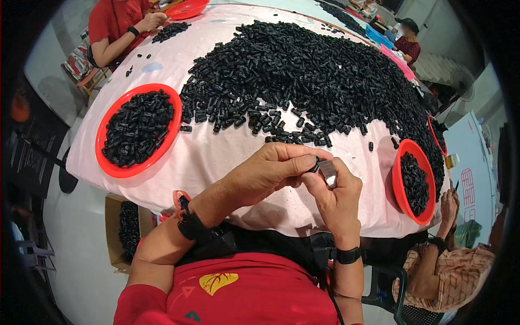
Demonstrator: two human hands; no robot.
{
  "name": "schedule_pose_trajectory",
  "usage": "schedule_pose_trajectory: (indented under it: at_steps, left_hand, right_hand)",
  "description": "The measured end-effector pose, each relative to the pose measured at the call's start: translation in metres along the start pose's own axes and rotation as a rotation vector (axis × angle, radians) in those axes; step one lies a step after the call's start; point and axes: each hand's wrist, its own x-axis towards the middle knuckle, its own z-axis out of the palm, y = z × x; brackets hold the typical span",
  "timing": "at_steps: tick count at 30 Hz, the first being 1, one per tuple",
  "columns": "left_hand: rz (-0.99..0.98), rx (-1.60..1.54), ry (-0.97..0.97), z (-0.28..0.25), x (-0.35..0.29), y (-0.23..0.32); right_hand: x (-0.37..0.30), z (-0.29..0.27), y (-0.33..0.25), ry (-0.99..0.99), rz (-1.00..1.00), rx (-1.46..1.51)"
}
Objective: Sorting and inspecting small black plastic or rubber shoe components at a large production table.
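My left hand (279, 165) pinches a small black plastic part (314, 166) between thumb and fingers, just above the near side of the table. Close against it, my right hand (338, 192) grips a small flat blade (328, 172), pale and shiny, with its edge at the black part. How much of the blade lies inside the fingers is hidden. Beyond my hands spreads a big heap of black plastic parts (303, 76), short and tube-like, with several strays at its near edge.
A red basin (176, 119) full of black parts stands at the left, another red basin (400, 179) at the right. Pink cloth (206, 168) covers the table. A cardboard box (115, 227) of parts sits below on the left. Other people work at the far left, far right and near right.
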Motion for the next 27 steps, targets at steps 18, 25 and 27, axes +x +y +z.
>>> schedule_pose_trajectory:
  at_steps: [18,25,27]
  left_hand:
    - [-0.009,-0.05,-0.022,-0.0025,-0.0001,-0.0014]
    - [0.014,-0.02,0.02,-0.0009,0.0002,-0.0025]
    - [0.008,-0.023,0.017,-0.0016,0.0004,-0.0027]
  right_hand:
    - [-0.0006,-0.0003,0.0079,0.035,-0.06,-0.099]
    - [-0.0001,-0.001,0.0096,0.037,-0.087,-0.176]
    - [-0.0002,-0.0009,0.0093,0.028,-0.07,-0.168]
